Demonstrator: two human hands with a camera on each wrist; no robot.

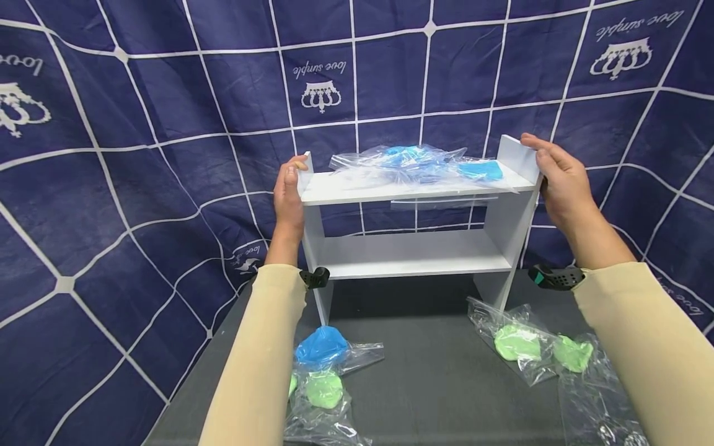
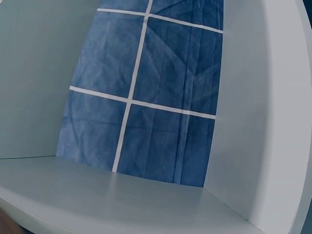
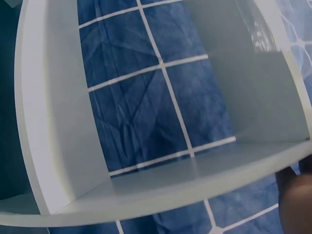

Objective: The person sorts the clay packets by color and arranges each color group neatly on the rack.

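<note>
A white two-tier shelf (image 1: 413, 254) stands upright in the middle of the head view. My left hand (image 1: 290, 195) grips the top of its left side panel, thumb toward me. On the opposite side, my right hand (image 1: 566, 179) holds the upper edge of the right side panel. Crumpled clear plastic bags (image 1: 390, 170) with blue lumps (image 1: 482, 170) inside lie on the top board. Both wrist views look into the shelf's inside, showing a white board (image 2: 243, 97) and a side panel (image 3: 273, 97). Some fingertips are hidden behind the panels.
Front left on the dark table (image 1: 424, 371) lie clear bags with a blue lump (image 1: 321, 347) and a green lump (image 1: 324, 389). More bags with green lumps (image 1: 517, 342) lie front right. A blue gridded cloth (image 1: 385, 80) hangs behind the shelf.
</note>
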